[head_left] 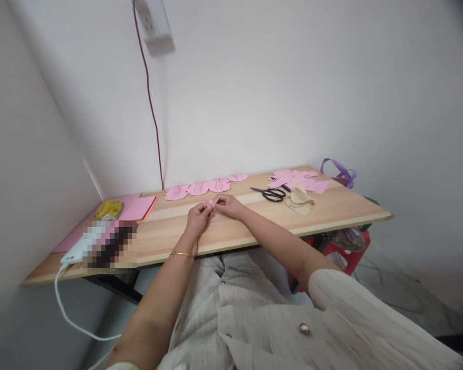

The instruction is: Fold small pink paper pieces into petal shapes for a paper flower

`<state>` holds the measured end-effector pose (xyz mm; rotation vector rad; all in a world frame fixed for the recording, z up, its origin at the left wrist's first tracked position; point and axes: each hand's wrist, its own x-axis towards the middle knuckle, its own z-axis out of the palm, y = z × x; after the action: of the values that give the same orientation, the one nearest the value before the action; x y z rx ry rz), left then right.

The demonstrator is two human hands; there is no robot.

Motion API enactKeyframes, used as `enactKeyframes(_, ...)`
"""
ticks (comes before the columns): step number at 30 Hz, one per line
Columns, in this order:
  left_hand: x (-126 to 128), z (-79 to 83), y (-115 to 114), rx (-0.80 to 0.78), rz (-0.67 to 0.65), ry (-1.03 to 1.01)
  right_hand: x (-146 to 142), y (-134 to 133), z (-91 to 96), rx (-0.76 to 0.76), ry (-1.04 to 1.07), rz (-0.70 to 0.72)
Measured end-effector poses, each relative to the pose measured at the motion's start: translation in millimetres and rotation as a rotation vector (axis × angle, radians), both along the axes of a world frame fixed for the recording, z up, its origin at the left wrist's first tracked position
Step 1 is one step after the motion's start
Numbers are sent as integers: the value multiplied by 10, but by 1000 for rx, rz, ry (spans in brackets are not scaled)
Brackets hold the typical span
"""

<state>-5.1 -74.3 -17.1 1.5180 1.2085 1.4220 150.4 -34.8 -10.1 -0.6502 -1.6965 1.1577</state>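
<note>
Near the middle of the wooden table, my left hand (199, 218) and my right hand (228, 205) meet with their fingertips pinched. Between them is a small piece of pink paper (208, 203), mostly covered by the fingers. Both hands are closed on it. Just behind them lies a row of pink paper cut-outs (198, 188) with jagged edges and darker markings. To the right of my right hand rests a pair of black-handled scissors (273, 195), its blades pointing left.
Pink paper scraps (293, 180) and crumpled beige paper (300, 199) lie at the right. Pink sheets (137, 207), a yellow item (108, 209) and a white device with a cable (75, 252) occupy the left. A purple strap (343, 172) hangs past the right end. A wall stands behind.
</note>
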Motion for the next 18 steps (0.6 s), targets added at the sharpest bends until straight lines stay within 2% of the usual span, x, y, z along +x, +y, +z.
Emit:
enactKeyframes(4, -4, -44, 28, 9, -50, 48, 21, -19, 19, -14, -63, -27)
enactKeyframes(10, -5, -127, 81, -56, -158, -64, 45, -58, 44, -19, -65, -63)
enactKeyframes(15, 1, -104, 56, -44, -117, -21, 34, -55, 25, -67, -28, -39)
enactKeyframes(18, -6, -87, 40, -26, -85, 63, 40, -32, -5, -30, -67, -28)
